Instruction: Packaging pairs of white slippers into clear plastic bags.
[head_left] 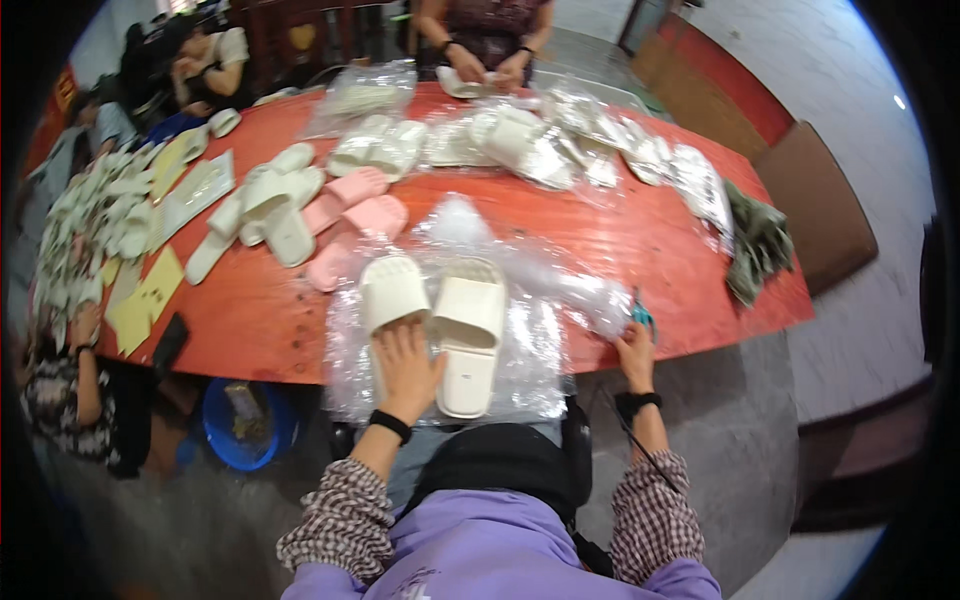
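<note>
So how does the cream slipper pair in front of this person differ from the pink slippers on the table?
The front cream pair lies side by side on clear plastic; the pink slippers are bunched at angles. The left hand is on one of the cream pair, while neither hand touches the pink slippers. Both kinds have broad straps.

Two cream slide slippers [467, 385], side by side, straps up, toe ends toward the table's [690, 260] far edge. Beneath: clear crinkled plastic [535, 375], glossy, overhanging the near edge. Teal-handled tool [642, 316] right of the plastic, near the near edge; blades unclear.
</note>
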